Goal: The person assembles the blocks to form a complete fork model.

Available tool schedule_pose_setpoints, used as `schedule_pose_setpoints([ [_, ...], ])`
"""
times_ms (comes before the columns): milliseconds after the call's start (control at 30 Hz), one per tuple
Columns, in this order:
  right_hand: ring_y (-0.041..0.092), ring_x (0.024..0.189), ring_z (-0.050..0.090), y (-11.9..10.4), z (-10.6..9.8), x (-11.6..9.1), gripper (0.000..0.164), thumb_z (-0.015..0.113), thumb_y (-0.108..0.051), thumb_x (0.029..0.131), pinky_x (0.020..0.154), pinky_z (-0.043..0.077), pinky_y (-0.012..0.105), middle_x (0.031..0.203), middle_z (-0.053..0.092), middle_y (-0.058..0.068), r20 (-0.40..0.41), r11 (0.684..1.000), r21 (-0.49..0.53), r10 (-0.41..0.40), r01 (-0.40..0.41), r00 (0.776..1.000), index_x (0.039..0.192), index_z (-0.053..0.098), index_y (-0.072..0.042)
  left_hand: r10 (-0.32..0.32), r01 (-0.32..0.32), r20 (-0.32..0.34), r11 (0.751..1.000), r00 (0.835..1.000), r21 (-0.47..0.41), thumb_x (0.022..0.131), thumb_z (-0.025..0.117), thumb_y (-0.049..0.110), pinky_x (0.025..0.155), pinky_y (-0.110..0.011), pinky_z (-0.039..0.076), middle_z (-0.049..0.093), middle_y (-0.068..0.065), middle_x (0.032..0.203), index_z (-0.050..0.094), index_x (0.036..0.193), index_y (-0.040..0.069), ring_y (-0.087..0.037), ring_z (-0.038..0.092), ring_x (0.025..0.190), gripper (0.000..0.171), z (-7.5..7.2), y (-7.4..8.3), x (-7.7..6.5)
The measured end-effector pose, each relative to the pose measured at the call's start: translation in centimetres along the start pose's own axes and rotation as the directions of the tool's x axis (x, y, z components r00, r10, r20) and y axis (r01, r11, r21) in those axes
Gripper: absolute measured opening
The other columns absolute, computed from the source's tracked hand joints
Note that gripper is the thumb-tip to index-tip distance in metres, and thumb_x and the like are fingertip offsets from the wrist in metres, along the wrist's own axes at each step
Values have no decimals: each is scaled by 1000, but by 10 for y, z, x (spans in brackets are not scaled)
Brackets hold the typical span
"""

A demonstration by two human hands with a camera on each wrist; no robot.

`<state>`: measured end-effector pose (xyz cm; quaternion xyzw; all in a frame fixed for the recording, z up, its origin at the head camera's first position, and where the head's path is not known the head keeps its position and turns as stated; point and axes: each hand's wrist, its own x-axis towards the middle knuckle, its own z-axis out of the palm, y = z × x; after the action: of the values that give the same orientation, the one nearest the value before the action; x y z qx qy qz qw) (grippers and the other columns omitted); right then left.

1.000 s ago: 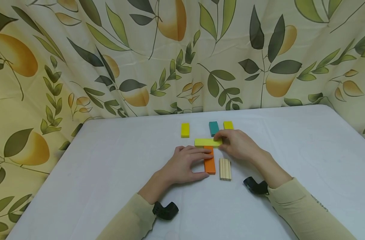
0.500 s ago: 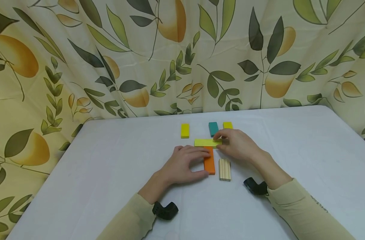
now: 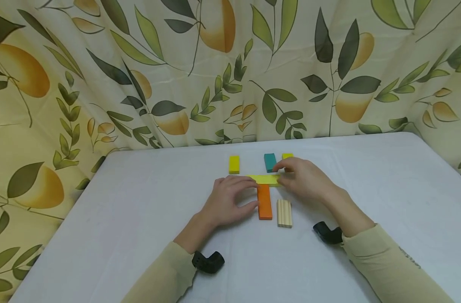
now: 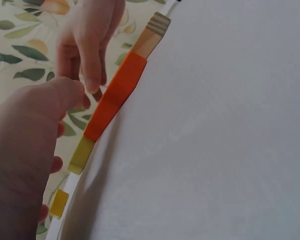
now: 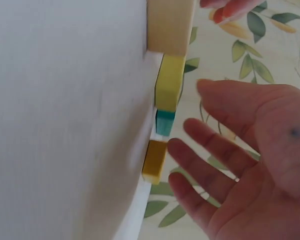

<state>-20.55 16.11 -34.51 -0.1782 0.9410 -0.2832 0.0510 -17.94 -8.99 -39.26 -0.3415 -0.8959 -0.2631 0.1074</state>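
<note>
Two beige fabric sleeves (image 3: 391, 263) are seen at the near edge, with a black plastic wrist device (image 3: 208, 262) worn on the left arm and a matching black plastic device (image 3: 327, 233) on the right. Both forearms are extended over a bench (image 3: 120, 235) covered in smooth white cloth. A pale, grooved, rectangular block of natural wood (image 3: 284, 213) is laid flat, lengthwise, just right of a longer flat orange rectangular block (image 3: 265, 203).

The left hand (image 3: 230, 200) is held beside the orange block, its fingers loosely bent and thumb well parted from them; nothing is gripped. Its fingertips are placed over the left end of a yellow-green rectangular bar (image 3: 267, 180); whether the bar is touched cannot be told. The bar is set crosswise at the orange block's far end, so that a T shape is formed. Near the bar's right end, the right hand (image 3: 309, 181) is held with fingers relaxed and spread apart, as is shown in the right wrist view; nothing is grasped.

Beyond the bar, a small yellow rectangular block (image 3: 234, 164) is positioned at left, a teal rectangular block (image 3: 269, 162) farther right, and a second yellow block (image 3: 286, 155), partly hidden by the right hand, beside it. The scene is backed by a cream fabric curtain (image 3: 215, 80) printed with orange fruit and green leaves.
</note>
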Motion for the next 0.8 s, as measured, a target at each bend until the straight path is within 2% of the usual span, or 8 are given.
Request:
schedule_pose_setpoints([
  [200, 39, 119, 54, -1, -10, -5, 35, 68, -13, 95, 102, 41, 61, 138, 57, 19, -18, 1000, 11, 4, -3, 1000, 129, 66, -7, -17, 16, -21, 1000, 1000, -19, 90, 73, 38, 98, -43, 38, 64, 8, 132, 70, 126, 21, -13, 51, 123, 40, -4, -5, 4],
  [367, 39, 119, 54, 1, -16, -10, 37, 68, -16, 96, 101, 41, 60, 136, 59, 18, -25, 999, 29, -20, 21, 999, 131, 64, -6, -24, 22, -50, 999, 998, -41, 89, 75, 34, 98, -44, 38, 64, 7, 132, 71, 125, 18, -15, 50, 122, 39, -8, -8, 8],
  [533, 38, 119, 54, 6, -14, -19, 37, 70, -19, 95, 100, 43, 59, 130, 63, 15, 13, 999, 33, -22, 22, 1000, 131, 65, -7, -37, 35, -14, 994, 999, -100, 90, 76, 33, 101, -44, 36, 63, 8, 134, 70, 127, 20, -13, 48, 125, 39, -6, -13, 12],
  [800, 34, 117, 56, 8, -11, -37, 37, 73, -24, 94, 98, 45, 58, 127, 64, 10, 48, 999, 12, -48, 48, 998, 128, 67, -13, -26, 33, 58, 992, 998, -121, 91, 74, 35, 107, -46, 31, 61, 11, 136, 70, 127, 23, -12, 44, 130, 38, -1, -16, 19],
])
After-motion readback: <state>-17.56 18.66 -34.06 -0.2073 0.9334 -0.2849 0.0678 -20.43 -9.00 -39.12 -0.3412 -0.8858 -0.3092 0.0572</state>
